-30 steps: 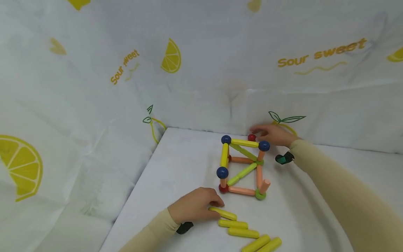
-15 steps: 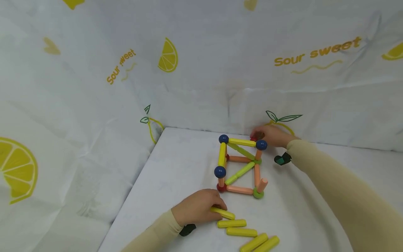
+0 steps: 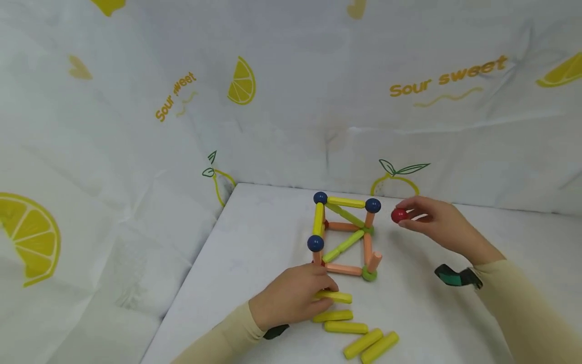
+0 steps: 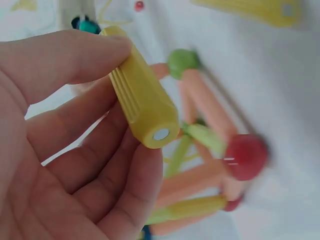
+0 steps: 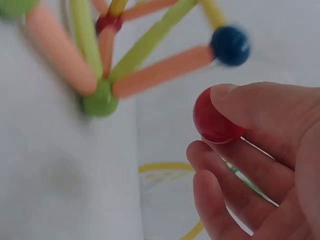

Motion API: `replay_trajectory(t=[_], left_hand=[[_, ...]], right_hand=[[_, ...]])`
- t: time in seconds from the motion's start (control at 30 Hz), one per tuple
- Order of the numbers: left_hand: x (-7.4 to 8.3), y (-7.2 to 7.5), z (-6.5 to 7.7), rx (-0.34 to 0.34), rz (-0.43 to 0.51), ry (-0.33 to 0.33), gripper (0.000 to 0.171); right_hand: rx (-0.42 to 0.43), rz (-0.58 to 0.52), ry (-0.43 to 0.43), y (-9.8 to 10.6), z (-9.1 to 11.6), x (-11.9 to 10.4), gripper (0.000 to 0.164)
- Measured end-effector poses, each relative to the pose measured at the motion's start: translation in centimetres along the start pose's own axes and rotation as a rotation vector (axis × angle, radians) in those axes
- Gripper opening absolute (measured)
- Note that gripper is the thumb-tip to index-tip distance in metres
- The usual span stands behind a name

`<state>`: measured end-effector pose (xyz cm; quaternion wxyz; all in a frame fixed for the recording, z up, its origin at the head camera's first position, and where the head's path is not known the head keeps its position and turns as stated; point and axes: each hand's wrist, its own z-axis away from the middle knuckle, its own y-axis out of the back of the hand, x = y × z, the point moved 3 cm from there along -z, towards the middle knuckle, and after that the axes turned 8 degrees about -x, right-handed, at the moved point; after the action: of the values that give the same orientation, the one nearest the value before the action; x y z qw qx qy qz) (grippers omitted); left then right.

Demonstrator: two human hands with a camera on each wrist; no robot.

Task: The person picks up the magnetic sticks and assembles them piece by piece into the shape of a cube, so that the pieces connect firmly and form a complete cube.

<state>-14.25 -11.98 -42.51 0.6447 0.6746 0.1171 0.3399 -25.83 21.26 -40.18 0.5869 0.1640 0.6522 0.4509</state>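
Observation:
My left hand [image 3: 295, 296] pinches a yellow magnetic rod [image 4: 142, 95] between thumb and fingers, its metal-tipped end showing in the left wrist view. In my right hand [image 3: 447, 227] a red ball [image 5: 215, 117] is held by thumb and fingertips, right of the frame and off the table. Between the hands stands a frame of rods and balls, with blue balls [image 3: 373, 205] on upper corners, yellow rods [image 3: 346, 202] along the top and orange rods [image 3: 344, 269] below. At its near right corner a green ball [image 3: 370, 274] bears an upright orange rod [image 3: 375, 261] with a bare top end.
Several loose yellow rods [image 3: 345, 327] lie on the white table [image 3: 254, 227] in front of the structure, close to my left hand. A white sheet [image 3: 291, 101] printed with lemons rises behind and at the left.
My right hand has picked up the red ball from behind the structure and come right and nearer with it. The left hand has lifted its yellow rod slightly.

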Motion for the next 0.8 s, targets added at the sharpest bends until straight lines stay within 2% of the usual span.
replay_trajectory(t=[0.13, 0.3, 0.4, 0.5, 0.67, 0.8], left_hand=[[1.7, 2.1, -0.7, 0.039, -0.066, -0.030, 0.019], [3.6, 5.1, -1.9, 0.098, -0.134, -0.067, 0.024], [3.9, 6.5, -2.8, 0.156, -0.182, -0.097, 0.024], [3.7, 7.4, -3.8, 0.192, -0.215, -0.083, 0.022], [3.0, 7.9, -5.0, 0.165, -0.213, -0.019, 0.018], [2.8, 7.9, -5.3, 0.156, -0.196, -0.011, 0.018]], right_hand=[[0.086, -0.027, 0.044, -0.8, 4.3, -1.8, 0.037], [0.156, -0.079, 0.174, -2.7, 7.3, -4.6, 0.033], [0.181, -0.105, 0.220, -3.4, 8.0, -5.6, 0.037], [0.206, -0.114, 0.231, -3.8, 8.4, -6.1, 0.040], [0.221, -0.113, 0.258, -4.3, 8.5, -6.5, 0.040], [0.226, -0.104, 0.273, -4.6, 8.3, -6.8, 0.041]])
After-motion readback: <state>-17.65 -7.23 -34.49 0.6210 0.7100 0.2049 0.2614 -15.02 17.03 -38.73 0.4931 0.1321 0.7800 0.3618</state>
